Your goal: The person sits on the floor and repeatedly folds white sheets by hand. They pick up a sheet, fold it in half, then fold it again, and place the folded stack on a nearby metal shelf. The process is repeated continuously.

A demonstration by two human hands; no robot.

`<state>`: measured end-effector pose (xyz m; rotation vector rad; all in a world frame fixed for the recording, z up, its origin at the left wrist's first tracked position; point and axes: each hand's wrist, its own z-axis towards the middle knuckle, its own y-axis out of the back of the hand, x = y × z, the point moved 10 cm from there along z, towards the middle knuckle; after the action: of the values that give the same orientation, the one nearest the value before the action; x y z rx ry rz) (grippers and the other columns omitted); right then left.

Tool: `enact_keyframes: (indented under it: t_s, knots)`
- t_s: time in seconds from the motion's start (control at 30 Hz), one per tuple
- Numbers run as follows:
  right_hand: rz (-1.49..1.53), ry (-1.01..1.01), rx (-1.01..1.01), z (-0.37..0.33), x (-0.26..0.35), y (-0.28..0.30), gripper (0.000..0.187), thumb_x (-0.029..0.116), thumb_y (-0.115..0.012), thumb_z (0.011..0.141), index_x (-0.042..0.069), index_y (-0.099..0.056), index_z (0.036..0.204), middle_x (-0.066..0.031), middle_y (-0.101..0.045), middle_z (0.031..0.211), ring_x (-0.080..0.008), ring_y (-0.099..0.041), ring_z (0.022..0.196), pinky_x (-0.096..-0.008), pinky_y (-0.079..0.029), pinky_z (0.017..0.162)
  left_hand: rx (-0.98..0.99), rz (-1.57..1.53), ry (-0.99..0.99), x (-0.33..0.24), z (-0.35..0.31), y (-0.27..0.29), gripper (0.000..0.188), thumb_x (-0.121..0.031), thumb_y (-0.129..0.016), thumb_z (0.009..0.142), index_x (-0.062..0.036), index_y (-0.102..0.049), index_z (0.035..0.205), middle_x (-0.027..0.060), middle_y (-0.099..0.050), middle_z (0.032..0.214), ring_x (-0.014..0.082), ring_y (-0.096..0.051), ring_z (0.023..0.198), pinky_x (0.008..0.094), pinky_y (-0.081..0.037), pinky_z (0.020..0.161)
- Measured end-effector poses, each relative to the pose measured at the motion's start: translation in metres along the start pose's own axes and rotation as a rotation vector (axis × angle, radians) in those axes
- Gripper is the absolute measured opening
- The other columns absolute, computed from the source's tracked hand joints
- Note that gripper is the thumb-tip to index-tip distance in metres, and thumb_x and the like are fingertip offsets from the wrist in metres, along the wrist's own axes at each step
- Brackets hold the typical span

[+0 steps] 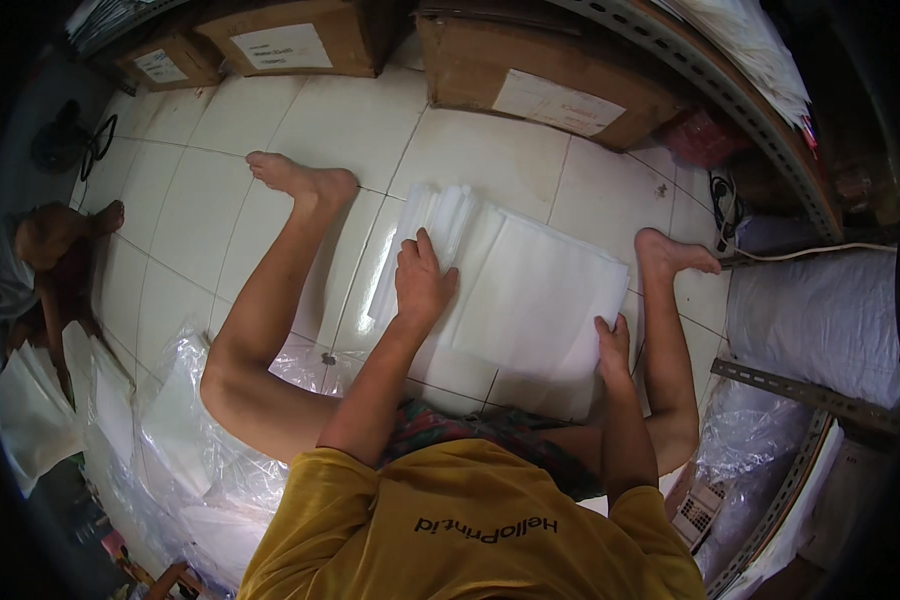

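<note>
On the tiled floor between my outstretched legs lie thin white sheets (pixel 550 285), spread flat toward the right. Their left part is a thicker, rippled stack of white layers (pixel 435 215); whether it is folded over or piled loose I cannot tell. My left hand (pixel 425 280) rests on this stack with its fingers stretched out and the thumb apart. At the lower right corner of the flat sheets, my right hand (pixel 613 345) pinches the edge, thumb up along it. The sheets' exact material does not show.
Cardboard boxes (pixel 550 75) line the far side under a metal shelf (pixel 710 70). Clear plastic wrapping (pixel 200 440) lies to my left. Another person's leg (pixel 55 235) and white sheets (pixel 35 415) are at the far left. A wrapped white bundle (pixel 820 335) sits on shelving at right.
</note>
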<state>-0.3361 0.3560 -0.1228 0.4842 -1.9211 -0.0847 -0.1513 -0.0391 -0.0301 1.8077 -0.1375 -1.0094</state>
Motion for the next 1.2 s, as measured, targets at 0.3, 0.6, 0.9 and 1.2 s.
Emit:
enact_keyframes:
  t_s: [0.3,0.6,0.9,1.2]
  knots:
    - [0.11,-0.024,0.065,0.006,-0.013,0.001,0.03,0.011,-0.061,0.092,-0.005,-0.053,0.116,-0.0134,-0.062,0.109,-0.0191,-0.058,0.096,-0.0322,-0.047,0.084,-0.137,0.246,-0.235,-0.024,-0.012,0.012,0.048,-0.02,-0.07,0.083,0.0015,-0.048,0.12,0.0154,-0.059,0.099,0.0332,-0.057,0.095,0.0428,-0.049,0.079]
    - [-0.047,0.094,-0.052,0.01,-0.008,0.009,0.042,0.01,-0.064,0.09,-0.004,-0.048,0.126,-0.0139,-0.062,0.111,-0.0222,-0.058,0.099,-0.0336,-0.047,0.089,0.258,-0.003,0.039,0.003,0.001,-0.007,0.062,-0.022,-0.069,0.083,0.0045,-0.034,0.128,0.03,-0.064,0.097,0.0465,-0.065,0.088,0.0513,-0.053,0.08]
    - [0.01,-0.093,0.098,-0.002,0.012,0.001,0.047,0.011,-0.072,0.085,-0.003,-0.05,0.125,-0.0149,-0.063,0.114,-0.0237,-0.062,0.099,-0.0352,-0.05,0.088,0.378,-0.31,0.097,-0.014,-0.018,-0.029,0.079,-0.022,-0.067,0.085,0.0041,-0.023,0.145,0.0367,-0.06,0.111,0.048,-0.059,0.108,0.0473,-0.048,0.095]
    - [0.218,-0.182,0.14,-0.001,0.004,0.006,0.039,0.01,-0.073,0.086,0.0,-0.056,0.12,-0.0116,-0.066,0.108,-0.0206,-0.064,0.095,-0.0351,-0.053,0.084,0.604,-0.608,-0.038,-0.015,-0.023,-0.051,0.073,-0.02,-0.063,0.086,0.0045,-0.029,0.146,0.0313,-0.051,0.133,0.0376,-0.049,0.128,0.0383,-0.037,0.108]
